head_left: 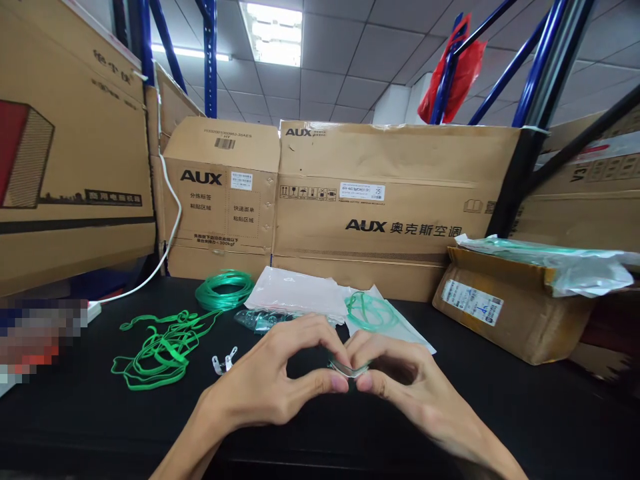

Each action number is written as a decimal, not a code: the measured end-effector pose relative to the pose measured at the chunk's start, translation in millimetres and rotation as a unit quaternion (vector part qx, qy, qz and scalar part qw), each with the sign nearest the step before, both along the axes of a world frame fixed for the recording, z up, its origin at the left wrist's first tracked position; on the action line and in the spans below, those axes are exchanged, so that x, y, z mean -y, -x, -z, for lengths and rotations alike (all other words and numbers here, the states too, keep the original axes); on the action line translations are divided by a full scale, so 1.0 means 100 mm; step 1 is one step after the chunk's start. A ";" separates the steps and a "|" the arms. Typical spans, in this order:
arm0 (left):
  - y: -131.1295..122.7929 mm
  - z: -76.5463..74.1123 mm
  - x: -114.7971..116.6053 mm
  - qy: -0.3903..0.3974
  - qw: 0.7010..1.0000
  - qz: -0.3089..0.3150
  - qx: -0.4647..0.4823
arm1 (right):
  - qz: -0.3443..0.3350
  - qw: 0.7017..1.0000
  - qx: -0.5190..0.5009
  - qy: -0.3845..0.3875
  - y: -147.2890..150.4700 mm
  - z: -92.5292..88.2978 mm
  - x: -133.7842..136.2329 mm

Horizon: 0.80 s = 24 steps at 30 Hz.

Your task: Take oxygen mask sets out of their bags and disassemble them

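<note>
My left hand and my right hand meet above the black table. Thumbs and fingertips of both pinch a small clear, slightly greenish piece, which curves between them. Fingers cover most of it, so its kind cannot be made out. Left of my left hand lie small white-and-metal clips. Behind the hands are a white padded packet, a clear plastic bag and a white sheet with thin, pale green tubing on it.
A tangled green cord lies on the black tabletop, before a coil of green tubing. At right stands a cardboard box topped with plastic-wrapped packets. Large cartons wall off the back. A white cable hangs at left.
</note>
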<state>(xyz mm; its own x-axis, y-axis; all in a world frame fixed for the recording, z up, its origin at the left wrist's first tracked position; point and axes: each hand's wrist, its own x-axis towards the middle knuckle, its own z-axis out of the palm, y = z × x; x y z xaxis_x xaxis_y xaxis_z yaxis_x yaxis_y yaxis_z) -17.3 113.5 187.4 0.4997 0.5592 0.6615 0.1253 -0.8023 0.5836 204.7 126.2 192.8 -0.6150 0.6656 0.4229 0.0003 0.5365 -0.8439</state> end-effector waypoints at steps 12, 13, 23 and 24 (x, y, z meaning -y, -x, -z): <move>0.02 -0.03 0.01 -0.018 1.000 0.003 -0.003 | 0.012 1.000 -0.027 -0.005 0.05 -0.03 0.04; 0.02 -0.03 0.01 -0.011 1.000 0.007 -0.002 | 0.014 1.000 -0.024 -0.008 0.05 -0.03 0.04; 0.00 0.00 -0.04 0.075 0.997 0.027 0.014 | 0.009 0.998 0.001 -0.064 0.03 -0.02 0.06; 0.00 0.00 -0.04 0.081 0.996 0.027 0.013 | 0.004 0.998 -0.001 -0.066 0.03 -0.02 0.06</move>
<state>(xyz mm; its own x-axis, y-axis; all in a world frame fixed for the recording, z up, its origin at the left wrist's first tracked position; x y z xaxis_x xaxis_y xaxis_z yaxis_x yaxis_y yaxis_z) -17.8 117.7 187.3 0.5151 0.6325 0.5785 0.0677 -0.7028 0.7082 201.9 120.0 195.2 -0.6083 0.6096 0.5083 0.0036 0.6426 -0.7662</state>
